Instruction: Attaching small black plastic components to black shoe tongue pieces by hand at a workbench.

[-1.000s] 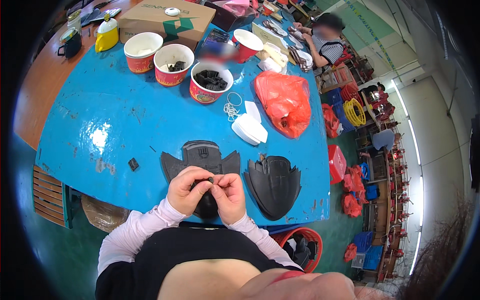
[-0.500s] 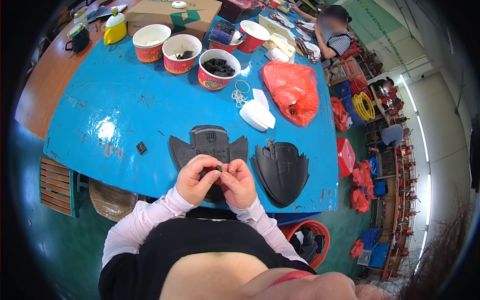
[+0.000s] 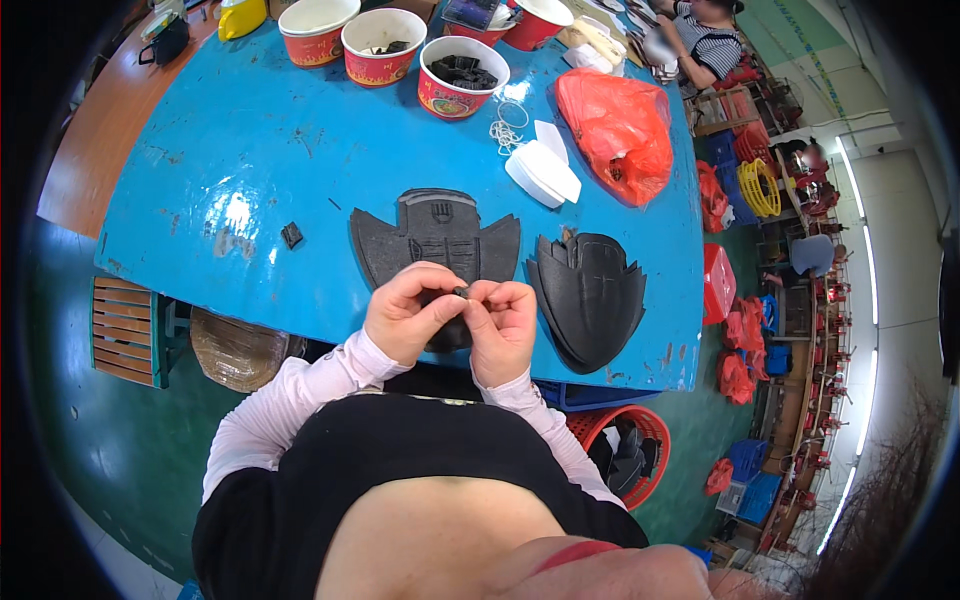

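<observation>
My left hand (image 3: 408,315) and my right hand (image 3: 503,328) meet at the near edge of the blue table (image 3: 270,290). Thumbs and fingertips of both pinch one small black piece (image 3: 460,292), mostly covered by the fingers, so its exact kind is unclear. Beneath and beyond the hands lies a winged stack of black foam-like cut pieces (image 3: 437,225). Just right of my right hand is a second stack of black pointed, shield-shaped pieces (image 3: 588,305). A small black scrap (image 3: 291,235) lies alone on the table to the left.
Red paper tubs (image 3: 463,100), one holding black bits, stand at the far side. A white foam box (image 3: 543,175), looped string (image 3: 508,130) and a red plastic bag (image 3: 615,130) lie right of them. Below the table edge is a red basket (image 3: 660,440). Another person (image 3: 705,45) sits far right.
The table and everything on it now appear higher in the picture and slightly right, as the view has tilted down. Both hands still pinch the small black piece, their fingers only slightly shifted.
</observation>
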`<state>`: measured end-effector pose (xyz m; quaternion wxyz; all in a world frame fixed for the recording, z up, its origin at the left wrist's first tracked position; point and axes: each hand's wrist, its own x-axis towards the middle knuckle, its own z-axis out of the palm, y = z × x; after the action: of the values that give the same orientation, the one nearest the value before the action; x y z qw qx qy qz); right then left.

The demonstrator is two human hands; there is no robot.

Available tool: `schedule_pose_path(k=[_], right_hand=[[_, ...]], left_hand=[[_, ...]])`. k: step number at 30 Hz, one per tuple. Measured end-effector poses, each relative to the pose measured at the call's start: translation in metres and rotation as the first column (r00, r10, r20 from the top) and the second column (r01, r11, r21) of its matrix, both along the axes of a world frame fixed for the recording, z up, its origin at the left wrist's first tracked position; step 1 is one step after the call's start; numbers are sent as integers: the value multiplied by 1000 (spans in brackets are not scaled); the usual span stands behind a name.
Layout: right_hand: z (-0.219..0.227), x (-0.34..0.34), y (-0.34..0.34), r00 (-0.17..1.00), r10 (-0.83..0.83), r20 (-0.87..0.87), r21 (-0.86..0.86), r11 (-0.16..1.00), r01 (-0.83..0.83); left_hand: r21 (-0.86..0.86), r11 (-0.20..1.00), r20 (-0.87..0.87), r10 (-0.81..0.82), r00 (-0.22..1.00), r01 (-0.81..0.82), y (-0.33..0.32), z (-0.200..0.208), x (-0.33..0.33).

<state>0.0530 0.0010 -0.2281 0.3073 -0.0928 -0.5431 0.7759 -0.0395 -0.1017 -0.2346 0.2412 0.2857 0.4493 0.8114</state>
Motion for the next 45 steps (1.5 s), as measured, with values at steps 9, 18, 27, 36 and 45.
schedule_pose_path(k=[9,18,27,36,45], right_hand=[[-3,3,-3,997,-38,64,131,991,29],[-7,-3,6,980,199,14,-344,921,-182],[2,3,14,970,178,163,-201,969,-144],[-2,-10,68,924,-176,339,550,834,-43],[-9,-30,73,916,-218,338,829,530,-179]], left_hand=[[-82,996,-30,-22,999,19,-2,-9,0],[-77,980,-509,121,852,-185,-4,8,-17],[-157,979,-456,46,889,-131,-17,5,-23],[-159,910,-819,95,566,-383,-9,2,-42],[-307,857,-906,-130,403,-415,-9,-11,-34]])
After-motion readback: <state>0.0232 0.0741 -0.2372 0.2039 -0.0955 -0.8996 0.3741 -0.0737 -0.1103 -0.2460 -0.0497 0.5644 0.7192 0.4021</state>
